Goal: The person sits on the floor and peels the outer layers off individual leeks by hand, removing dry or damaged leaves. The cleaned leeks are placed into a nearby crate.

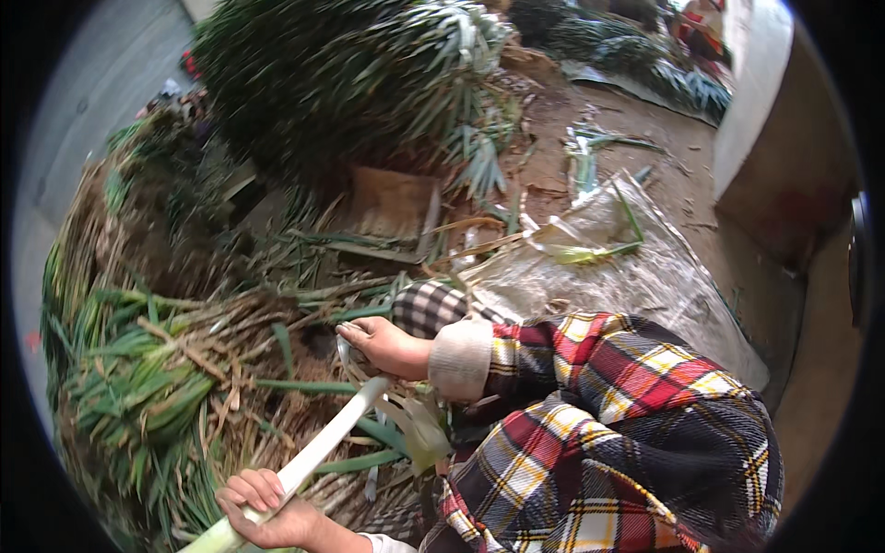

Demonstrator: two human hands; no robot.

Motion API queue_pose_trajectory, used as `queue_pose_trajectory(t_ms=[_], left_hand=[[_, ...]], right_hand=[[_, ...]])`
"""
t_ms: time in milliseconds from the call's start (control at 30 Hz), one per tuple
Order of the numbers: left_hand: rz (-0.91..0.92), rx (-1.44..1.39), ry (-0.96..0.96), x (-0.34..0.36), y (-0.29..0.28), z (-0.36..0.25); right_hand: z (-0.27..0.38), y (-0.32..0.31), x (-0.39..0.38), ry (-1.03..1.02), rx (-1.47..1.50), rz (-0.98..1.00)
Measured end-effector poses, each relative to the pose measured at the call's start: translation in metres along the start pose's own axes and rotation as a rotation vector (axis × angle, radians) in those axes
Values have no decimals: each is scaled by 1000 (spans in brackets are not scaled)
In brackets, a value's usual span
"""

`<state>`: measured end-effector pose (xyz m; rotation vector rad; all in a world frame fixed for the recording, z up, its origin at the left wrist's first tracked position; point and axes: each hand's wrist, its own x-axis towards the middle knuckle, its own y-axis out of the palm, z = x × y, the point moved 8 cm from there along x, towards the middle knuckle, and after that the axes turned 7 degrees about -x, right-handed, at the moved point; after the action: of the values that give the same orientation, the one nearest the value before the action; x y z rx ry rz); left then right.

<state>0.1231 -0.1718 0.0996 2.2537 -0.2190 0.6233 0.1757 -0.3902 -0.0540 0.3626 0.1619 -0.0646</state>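
My left hand [263, 507] is wrapped round a long stalk of leek or large green onion [332, 433], at lower left. The stalk slants up to the right, its white end just under my right hand [387, 348]. My right hand is closed, with thin pale strips of outer skin [350, 359] at its fingers. More loose skin [419, 429], wide and pale green, hangs beside the white end. Whether that piece is still joined to the stalk I cannot tell.
Unpeeled stalks [138, 396] with green leaves and dry roots are heaped at left. A tall leafy pile [341, 83] stands behind, near a wooden crate [392, 212]. To the right lies a pale woven sheet [627, 267] with scraps. A person in red [701, 32] is far off.
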Motion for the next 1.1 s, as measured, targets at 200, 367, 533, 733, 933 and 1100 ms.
queue_pose_trajectory(t_ms=[200, 367, 533, 733, 933, 1100], left_hand=[[-114, 0, -10, -5, -54, -39], [-200, -15, 12, -16, -123, -103], [-366, 282, 95, -24, -138, -99], [-119, -48, 38, -42, -137, -104], [173, -259, 26, -50, -118, -106], [-323, 42, 48, -43, -149, -91]], right_hand=[[23, 89, -30, -266, -817, 370], [-52, 19, 18, 35, -1139, 299], [-11, 117, -48, -892, -1334, 397], [-73, 195, -95, -546, -777, 1085], [-137, 166, -121, 357, -563, 1315], [-125, 153, -97, 128, -450, 1056]])
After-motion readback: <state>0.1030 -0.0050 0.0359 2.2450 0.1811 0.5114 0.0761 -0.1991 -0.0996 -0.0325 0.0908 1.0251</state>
